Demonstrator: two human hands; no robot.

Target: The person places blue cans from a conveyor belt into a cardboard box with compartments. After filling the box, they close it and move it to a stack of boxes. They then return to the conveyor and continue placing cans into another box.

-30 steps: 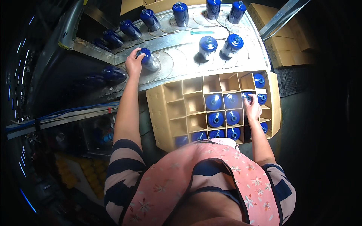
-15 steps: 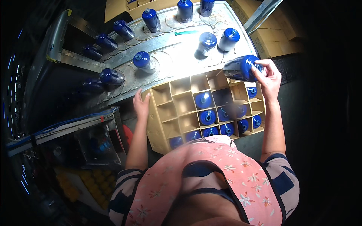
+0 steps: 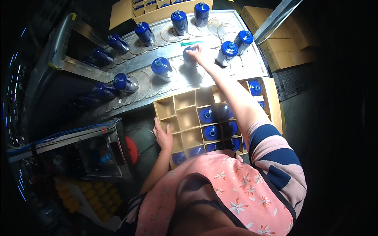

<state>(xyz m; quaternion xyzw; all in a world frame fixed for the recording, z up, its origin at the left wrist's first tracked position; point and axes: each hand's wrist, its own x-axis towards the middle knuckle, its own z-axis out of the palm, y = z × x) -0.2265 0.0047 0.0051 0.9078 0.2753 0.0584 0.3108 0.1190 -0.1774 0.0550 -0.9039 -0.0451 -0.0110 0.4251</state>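
Observation:
My right hand reaches across to the metal work surface, its fingers closed on the top of a glossy blue bottle in the bright light. The hand partly hides that bottle. More blue bottles stand upright nearby, one to the left and another to the right. Below the surface's near edge is a divided cardboard box. Several of its cells hold blue bottles, such as one near the middle; cells at its left are bare. My left hand lies against the box's left side, fingers apart.
Another divided box with blue bottles stands beyond the surface. A slanted metal post rises at the right, before stacked cartons. A thin green piece lies on the surface. A red round object is left of the box.
My right hand has left the box's right side, without the bottle it held there, and now grips another on the surface. Bottles on the surface have shifted. My left hand rests lower on the box.

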